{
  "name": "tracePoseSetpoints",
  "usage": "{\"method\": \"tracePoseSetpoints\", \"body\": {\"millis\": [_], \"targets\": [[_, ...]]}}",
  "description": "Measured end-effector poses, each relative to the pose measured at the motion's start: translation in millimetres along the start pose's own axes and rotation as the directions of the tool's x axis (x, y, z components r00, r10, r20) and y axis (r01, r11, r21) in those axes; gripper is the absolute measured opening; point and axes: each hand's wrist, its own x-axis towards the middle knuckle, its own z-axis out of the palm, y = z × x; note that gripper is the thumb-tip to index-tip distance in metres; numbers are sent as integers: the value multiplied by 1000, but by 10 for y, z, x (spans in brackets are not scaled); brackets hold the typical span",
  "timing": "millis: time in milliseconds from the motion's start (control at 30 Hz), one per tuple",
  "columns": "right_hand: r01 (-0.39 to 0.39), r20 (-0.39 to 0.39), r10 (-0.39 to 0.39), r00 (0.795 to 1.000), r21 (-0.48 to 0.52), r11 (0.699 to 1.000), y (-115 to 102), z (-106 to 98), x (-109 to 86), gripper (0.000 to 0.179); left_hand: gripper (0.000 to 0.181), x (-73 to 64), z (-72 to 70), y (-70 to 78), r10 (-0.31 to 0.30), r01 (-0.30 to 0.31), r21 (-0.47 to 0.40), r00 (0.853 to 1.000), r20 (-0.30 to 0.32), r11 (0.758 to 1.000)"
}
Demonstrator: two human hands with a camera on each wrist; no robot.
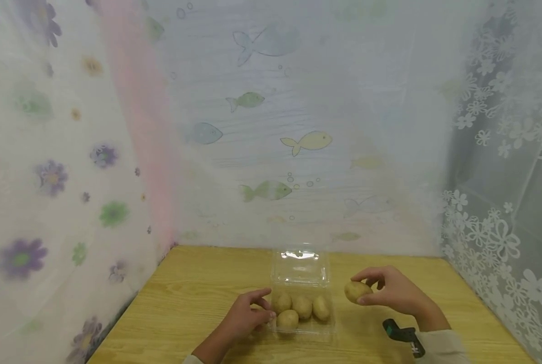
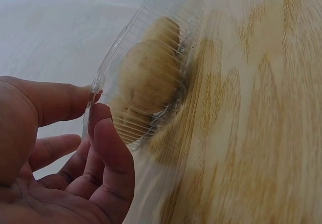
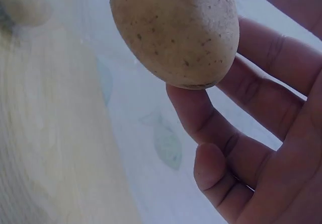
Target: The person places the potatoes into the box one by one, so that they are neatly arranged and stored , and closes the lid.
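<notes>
A clear plastic clamshell box (image 1: pixel 307 331) stands on the table with its lid (image 1: pixel 300 270) raised toward the back. Several potatoes (image 1: pixel 302 307) lie inside it. At the box's left side, my left hand (image 1: pixel 248 316) pinches the rim between thumb and fingers; the left wrist view shows this grip on the rim (image 2: pixel 95 85), with potatoes (image 2: pixel 149 77) behind the ribbed wall. To the right of the box, above the table, my right hand (image 1: pixel 396 293) holds one potato (image 1: pixel 357 292) by thumb and fingertips. Dark specks dot this potato (image 3: pixel 176 32) in the right wrist view.
The wood-grain table (image 1: pixel 193 298) reaches back to a curtain printed with fish (image 1: pixel 266 190). Flowered sheets (image 1: pixel 48 177) hang on the left, and a white-flowered one (image 1: pixel 498 242) on the right. A black device (image 1: pixel 400 333) sits at the right wrist.
</notes>
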Motion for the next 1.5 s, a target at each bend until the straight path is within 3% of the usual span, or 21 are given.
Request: {"method": "tracePoseSetpoints", "body": {"millis": [333,533,1167,1500], "targets": [[37,-96,-44,994,-69,997,-99,124,85,45,68,8,-7,15,-4,4,6,1000,4,1000],[58,-115,-67,991,-82,995,-170,217,129,46,69,19,-3,-8,-11,11,-4,1000,9,1000],[87,-47,-90,995,-62,994,-393,498,263,45,68,8,-11,-6,-20,20,-14,1000,16,1000],[104,4,-104,995,-84,991,-379,639,323,45,68,29,-17,-31,-12,13,-17,1000,14,1000]]}}
